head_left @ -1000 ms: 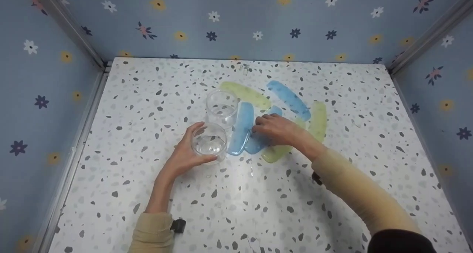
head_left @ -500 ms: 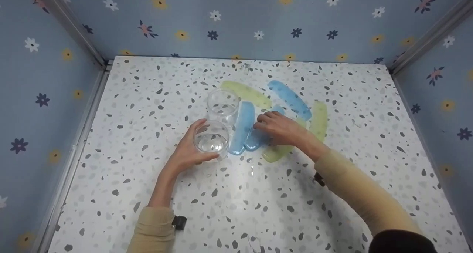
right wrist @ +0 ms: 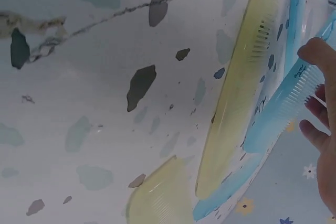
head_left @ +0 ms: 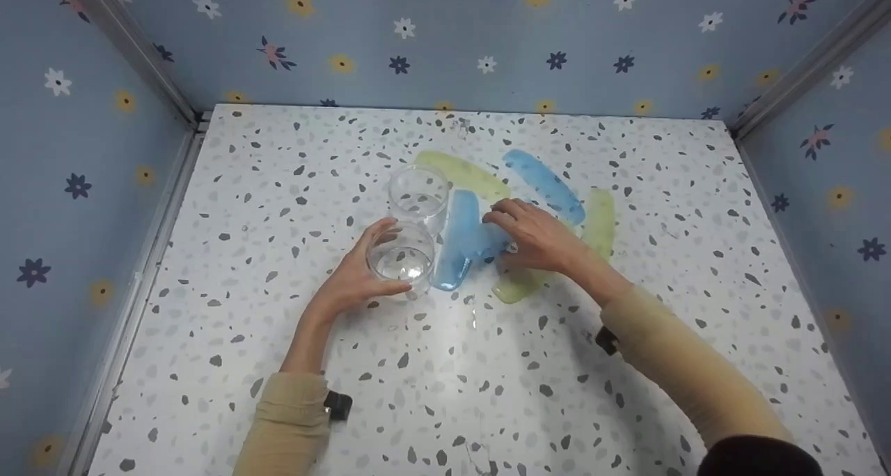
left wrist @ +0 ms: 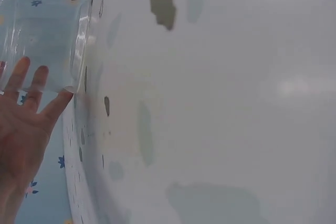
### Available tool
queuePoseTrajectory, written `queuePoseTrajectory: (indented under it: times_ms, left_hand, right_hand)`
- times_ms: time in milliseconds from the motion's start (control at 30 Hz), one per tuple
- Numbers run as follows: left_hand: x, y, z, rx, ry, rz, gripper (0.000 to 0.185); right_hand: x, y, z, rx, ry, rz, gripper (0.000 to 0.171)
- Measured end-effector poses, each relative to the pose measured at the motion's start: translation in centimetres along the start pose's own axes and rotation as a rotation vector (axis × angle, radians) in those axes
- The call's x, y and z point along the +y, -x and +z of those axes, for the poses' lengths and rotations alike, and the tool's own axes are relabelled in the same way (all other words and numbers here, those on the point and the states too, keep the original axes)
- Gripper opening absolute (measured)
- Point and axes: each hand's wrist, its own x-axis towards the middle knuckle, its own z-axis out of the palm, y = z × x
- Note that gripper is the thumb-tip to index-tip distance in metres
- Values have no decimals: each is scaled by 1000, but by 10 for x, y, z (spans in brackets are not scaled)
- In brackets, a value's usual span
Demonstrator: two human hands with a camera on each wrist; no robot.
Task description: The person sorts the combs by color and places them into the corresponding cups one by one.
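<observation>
My left hand (head_left: pixel 387 262) grips a clear glass (head_left: pixel 404 260) that stands on the speckled tabletop (head_left: pixel 292 184); in the left wrist view the left hand's fingers (left wrist: pixel 31 85) lie against the glass (left wrist: pixel 44 35). A second clear glass (head_left: pixel 418 194) stands just behind it, touching or nearly so. My right hand (head_left: pixel 502 231) pinches a light blue comb (head_left: pixel 485 241) and holds one end raised; the right wrist view shows the fingers (right wrist: pixel 319 56) on the comb (right wrist: pixel 286 111). Another blue comb (head_left: pixel 456 243) lies flat beside the glasses.
More combs lie fanned around the right hand: a yellow-green one (head_left: pixel 463 173) and a blue one (head_left: pixel 544 182) behind, a yellow-green one (head_left: pixel 600 222) to the right, another (head_left: pixel 514 288) partly under the wrist. Flowered blue walls (head_left: pixel 445 44) enclose three sides.
The right hand has taken hold of the short blue comb and raised its end off the table. The left hand has slid the near glass a little toward the far glass.
</observation>
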Motion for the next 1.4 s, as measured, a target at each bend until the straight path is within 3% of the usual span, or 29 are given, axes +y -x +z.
queuePoseTrajectory:
  times_ms: [300,567,833,1000,1400]
  left_hand:
    - [-3,-7,-6,-63,34,8,113]
    - [-2,-11,-8,-101,70,10,111]
    - [-4,-13,-8,-111,88,19,110]
    - [-4,-14,-8,-102,91,4,109]
    - [-4,-15,-9,-108,77,0,112]
  right_hand:
    - [-1,7,-15,182,-264,144,63]
    - [-16,2,-34,374,-541,161,64]
    - [-48,-14,-58,487,-845,161,59]
    - [-70,-30,-67,519,-984,100,58]
    - [-104,-57,-59,491,-1047,39,60]
